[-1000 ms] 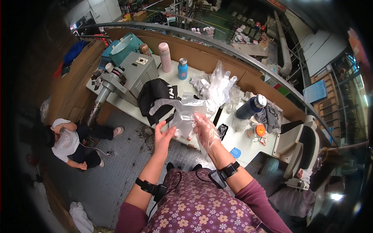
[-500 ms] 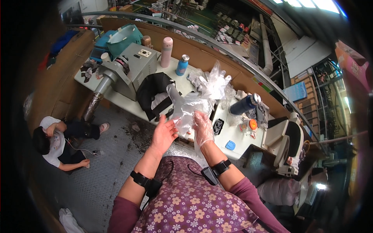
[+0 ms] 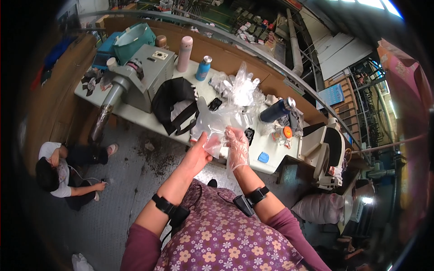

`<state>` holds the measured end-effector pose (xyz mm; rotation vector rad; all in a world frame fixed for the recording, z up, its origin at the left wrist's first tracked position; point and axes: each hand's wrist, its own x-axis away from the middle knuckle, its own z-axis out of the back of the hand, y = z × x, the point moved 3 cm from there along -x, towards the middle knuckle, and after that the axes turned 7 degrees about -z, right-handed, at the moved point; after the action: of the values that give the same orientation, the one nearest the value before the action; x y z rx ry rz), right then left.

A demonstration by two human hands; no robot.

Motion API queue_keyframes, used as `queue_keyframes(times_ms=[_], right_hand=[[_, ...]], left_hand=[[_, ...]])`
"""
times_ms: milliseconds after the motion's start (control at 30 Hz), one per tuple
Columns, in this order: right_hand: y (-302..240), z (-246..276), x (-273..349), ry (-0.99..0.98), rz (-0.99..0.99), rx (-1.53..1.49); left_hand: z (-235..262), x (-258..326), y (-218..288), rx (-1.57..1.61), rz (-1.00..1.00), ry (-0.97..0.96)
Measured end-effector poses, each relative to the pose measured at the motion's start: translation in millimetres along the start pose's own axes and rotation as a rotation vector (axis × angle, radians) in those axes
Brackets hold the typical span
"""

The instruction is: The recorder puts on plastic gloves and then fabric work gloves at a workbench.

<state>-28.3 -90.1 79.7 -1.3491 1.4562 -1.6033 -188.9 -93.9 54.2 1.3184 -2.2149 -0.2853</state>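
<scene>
My right hand (image 3: pixel 238 151) wears a thin clear plastic glove. Its fingers are closed on the edge of a second clear disposable glove (image 3: pixel 211 118), which hangs limp and spread above the table's front edge. Bare, my left hand (image 3: pixel 197 156) is at the cuff of that loose glove. Its thumb stands up apart, and its other fingers stretch into or behind the clear film; which of the two I cannot tell. Behind the gloves lies a black bag (image 3: pixel 174 101). A heap of crumpled clear plastic (image 3: pixel 244 90) is farther back on the white table (image 3: pixel 183 141).
A grey machine (image 3: pixel 147 81) with a long tube stands at the left. Pink (image 3: pixel 184 54) and blue (image 3: pixel 204 67) bottles, a dark blue flask (image 3: pixel 277 109), an orange-lidded jar (image 3: pixel 283 133) and a blue pad (image 3: pixel 263 157) sit on the table. A person (image 3: pixel 61 169) sits low at left.
My left hand has moved right and up against the loose glove's cuff, its fingers now partly covered by film. The view has shifted slightly, and my right hand keeps its grip.
</scene>
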Motion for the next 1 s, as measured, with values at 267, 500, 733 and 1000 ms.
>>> queue_keyframes(times_ms=[267, 500, 733, 1000], right_hand=[[1.1, 5.0, 19.6, 0.062, -0.003, -0.041], [9.4, 11.9, 31.3, -0.118, -0.171, 0.131], [-6.5, 33.1, 83.9, -0.566, -0.509, 0.584], [7.4, 7.4, 71.5, -0.455, -0.384, 0.347]], left_hand=[[17.6, 8.8, 0.1, 0.085, -0.013, 0.094], [20.9, 17.1, -14.6, -0.207, -0.207, 0.151], [42.9, 17.4, -5.4, -0.671, -0.409, 0.186], [28.9, 41.1, -12.1, -0.669, -0.104, 0.012]])
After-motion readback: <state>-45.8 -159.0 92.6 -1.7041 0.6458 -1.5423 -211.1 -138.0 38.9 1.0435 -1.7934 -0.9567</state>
